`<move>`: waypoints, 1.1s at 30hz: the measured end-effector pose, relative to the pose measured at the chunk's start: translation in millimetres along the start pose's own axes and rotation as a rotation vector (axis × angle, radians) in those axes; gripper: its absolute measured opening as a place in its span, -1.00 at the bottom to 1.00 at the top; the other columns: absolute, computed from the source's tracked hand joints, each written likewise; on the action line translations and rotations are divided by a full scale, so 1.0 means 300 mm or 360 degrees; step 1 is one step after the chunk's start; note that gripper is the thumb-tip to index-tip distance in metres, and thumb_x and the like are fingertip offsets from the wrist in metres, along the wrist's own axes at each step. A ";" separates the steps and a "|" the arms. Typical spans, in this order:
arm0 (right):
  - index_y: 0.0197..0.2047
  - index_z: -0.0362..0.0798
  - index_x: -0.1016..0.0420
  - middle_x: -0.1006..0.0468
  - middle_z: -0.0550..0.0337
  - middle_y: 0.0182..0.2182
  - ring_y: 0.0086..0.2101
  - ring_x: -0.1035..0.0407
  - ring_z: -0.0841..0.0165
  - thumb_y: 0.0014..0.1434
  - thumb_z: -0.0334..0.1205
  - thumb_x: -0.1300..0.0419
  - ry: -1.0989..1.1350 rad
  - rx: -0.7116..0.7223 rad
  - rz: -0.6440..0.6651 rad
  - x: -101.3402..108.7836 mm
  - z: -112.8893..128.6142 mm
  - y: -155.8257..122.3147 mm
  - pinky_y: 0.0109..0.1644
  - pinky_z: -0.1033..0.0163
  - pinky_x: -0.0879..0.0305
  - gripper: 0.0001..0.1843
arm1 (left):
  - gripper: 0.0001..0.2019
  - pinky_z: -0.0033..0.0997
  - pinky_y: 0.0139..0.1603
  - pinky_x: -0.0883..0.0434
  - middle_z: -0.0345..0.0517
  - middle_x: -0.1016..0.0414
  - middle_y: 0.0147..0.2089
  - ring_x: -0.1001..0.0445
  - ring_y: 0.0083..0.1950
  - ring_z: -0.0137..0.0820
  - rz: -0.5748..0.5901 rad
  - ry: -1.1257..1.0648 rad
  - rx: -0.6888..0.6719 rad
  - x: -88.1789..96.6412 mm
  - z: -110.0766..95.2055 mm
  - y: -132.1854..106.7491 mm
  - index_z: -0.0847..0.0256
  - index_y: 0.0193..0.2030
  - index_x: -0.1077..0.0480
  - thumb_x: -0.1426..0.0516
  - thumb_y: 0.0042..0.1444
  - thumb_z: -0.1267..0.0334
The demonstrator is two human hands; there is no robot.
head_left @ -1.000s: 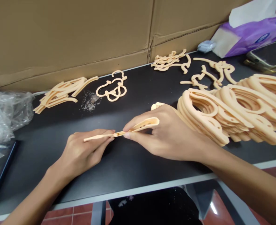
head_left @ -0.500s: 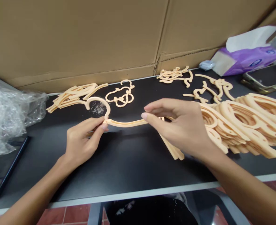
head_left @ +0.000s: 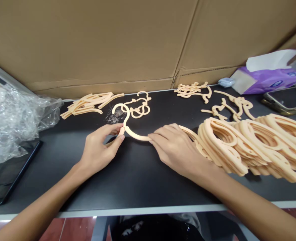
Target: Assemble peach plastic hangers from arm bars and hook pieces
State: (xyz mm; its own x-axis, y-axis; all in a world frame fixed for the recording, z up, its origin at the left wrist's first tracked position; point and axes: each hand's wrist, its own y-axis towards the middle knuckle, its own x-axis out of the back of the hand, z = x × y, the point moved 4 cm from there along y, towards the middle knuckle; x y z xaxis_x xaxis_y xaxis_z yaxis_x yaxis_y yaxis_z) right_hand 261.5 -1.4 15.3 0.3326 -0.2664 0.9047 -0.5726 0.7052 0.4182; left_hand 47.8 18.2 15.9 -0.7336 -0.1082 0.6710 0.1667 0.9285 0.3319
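A beige plastic folding clothes hanger [head_left: 137, 136] is held between my two hands, just above the black table. Its curved hook points up and to the left. My left hand [head_left: 101, 144] pinches the joint below the hook between thumb and fingers. Around the arm's right end close the fingers of my right hand [head_left: 174, 145], hiding that end. Loose hooks [head_left: 140, 108] lie behind the held hanger, and a heap of hanger arms [head_left: 87, 102] lies farther left. Just right of my right hand, stacked beige hangers [head_left: 220, 134] lean in rows.
More loose hanger pieces [head_left: 191, 89] lie along the back, by a cardboard wall [head_left: 107, 43]. A purple tissue pack [head_left: 268, 78] and a phone [head_left: 288, 98] sit at the back right. Clear plastic wrap [head_left: 19, 117] and a dark tablet-like device [head_left: 9, 177] occupy the left.
My right hand has moved slightly left and down, its fingers now closed over the hanger's arm. The hanger's arm now slopes lower from the joint. The view has shifted a little.
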 end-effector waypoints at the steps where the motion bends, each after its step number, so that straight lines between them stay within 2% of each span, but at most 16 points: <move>1: -0.25 -0.17 -0.62 -0.61 0.06 -0.35 -0.30 -0.42 0.23 0.26 -0.53 -0.11 -0.0022 0.0003 -0.0003 -0.005 0.001 0.000 -0.13 0.14 -0.16 -0.76 | -0.71 -0.15 0.10 -0.57 -0.02 -0.64 -0.03 -0.62 -0.07 -0.25 0.0018 0.0133 -0.0075 0.001 -0.002 0.000 0.21 0.03 -0.54 -0.21 0.22 0.17; 6: -0.36 -0.13 -0.57 -0.57 0.09 -0.42 -0.36 -0.39 0.25 0.26 -0.52 -0.09 -0.0129 -0.0021 0.0022 -0.016 0.002 0.001 -0.17 0.13 -0.15 -0.74 | -0.74 -0.13 0.13 -0.52 0.00 -0.61 0.02 -0.57 0.04 -0.22 0.0039 0.0490 -0.0461 -0.005 -0.025 -0.013 0.21 0.07 -0.51 -0.14 0.29 0.28; 8: -0.36 -0.13 -0.57 -0.59 0.06 -0.39 -0.32 -0.42 0.23 0.24 -0.52 -0.11 -0.0148 -0.0049 -0.0051 -0.002 0.008 -0.002 -0.15 0.12 -0.17 -0.75 | -0.75 -0.13 0.11 -0.52 0.03 -0.59 0.02 -0.55 0.03 -0.22 0.0072 0.0540 -0.0603 -0.014 -0.042 -0.027 0.23 0.07 -0.50 -0.13 0.30 0.32; 11: -0.32 -0.13 -0.59 -0.62 0.01 -0.31 -0.27 -0.44 0.20 0.24 -0.50 -0.13 -0.0134 -0.0046 -0.0185 0.031 0.036 -0.009 -0.15 0.10 -0.19 -0.77 | -0.74 -0.10 0.10 -0.52 0.11 -0.55 0.07 -0.51 0.06 -0.18 0.0222 0.0607 -0.0725 -0.037 -0.064 -0.049 0.29 0.10 -0.46 -0.10 0.31 0.36; 15: -0.28 -0.13 -0.60 -0.64 -0.01 -0.26 -0.26 -0.45 0.18 0.26 -0.45 -0.14 -0.0157 -0.0042 -0.0194 0.051 0.073 -0.019 -0.17 0.09 -0.21 -0.80 | -0.64 0.00 0.15 -0.50 0.21 -0.47 0.18 -0.45 0.17 -0.06 0.0301 0.0849 -0.0694 -0.051 -0.069 -0.057 0.37 0.21 -0.38 -0.07 0.32 0.33; 18: -0.26 -0.15 -0.60 -0.64 -0.01 -0.24 -0.25 -0.47 0.17 0.21 -0.51 -0.14 -0.0254 -0.0060 -0.0033 0.034 0.076 -0.020 -0.15 0.07 -0.22 -0.80 | -0.62 -0.01 0.04 -0.53 0.19 -0.51 0.15 -0.50 0.10 -0.04 0.0279 0.1075 -0.0582 -0.036 -0.055 -0.044 0.36 0.25 -0.37 -0.05 0.33 0.33; 21: -0.20 -0.19 -0.60 -0.65 -0.04 -0.18 -0.21 -0.48 0.16 0.17 -0.56 -0.12 -0.0287 -0.0006 0.0118 0.009 0.071 -0.019 -0.09 0.05 -0.26 -0.75 | -0.71 -0.09 -0.11 -0.55 0.05 -0.61 -0.03 -0.57 -0.10 -0.12 0.0286 0.1168 -0.0564 -0.018 -0.045 -0.034 0.28 0.09 -0.49 -0.05 0.32 0.36; 25: -0.14 -0.22 -0.60 -0.64 -0.08 -0.09 -0.10 -0.48 0.11 0.20 -0.53 -0.11 -0.0245 0.0009 0.0135 -0.002 0.069 -0.012 0.02 0.00 -0.31 -0.74 | -0.78 -0.19 -0.23 -0.51 -0.05 -0.62 -0.22 -0.57 -0.24 -0.19 0.0255 0.1180 -0.0569 -0.004 -0.032 -0.027 0.23 -0.12 -0.57 -0.06 0.33 0.33; 30: -0.07 -0.21 -0.61 -0.63 -0.11 -0.03 0.04 -0.46 0.08 0.31 -0.44 -0.08 -0.0037 -0.0004 0.0085 0.013 0.103 -0.014 0.14 -0.02 -0.37 -0.72 | -0.76 -0.20 -0.16 -0.54 0.03 -0.60 -0.06 -0.56 -0.15 -0.20 0.0171 0.1106 -0.0580 -0.007 -0.020 -0.020 0.26 -0.03 -0.56 -0.06 0.34 0.33; 33: 0.08 -0.28 -0.58 -0.58 -0.19 0.08 0.13 -0.43 0.04 0.40 -0.26 -0.04 0.0116 0.0036 0.0104 0.010 0.152 -0.038 0.22 -0.05 -0.37 -0.62 | -0.74 -0.12 -0.11 -0.56 0.09 -0.57 -0.01 -0.52 -0.09 -0.14 0.0161 0.1099 -0.0613 -0.010 -0.027 -0.020 0.29 0.03 -0.53 -0.07 0.32 0.35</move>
State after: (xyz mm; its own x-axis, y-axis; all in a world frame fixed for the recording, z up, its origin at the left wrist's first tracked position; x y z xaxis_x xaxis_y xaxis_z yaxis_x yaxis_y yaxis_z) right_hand 235.0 -40.2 17.1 0.3474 -0.1711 0.9220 -0.6111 0.7044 0.3610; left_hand 54.3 10.2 17.3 -0.1498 -0.3425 0.9275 0.5190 0.7712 0.3686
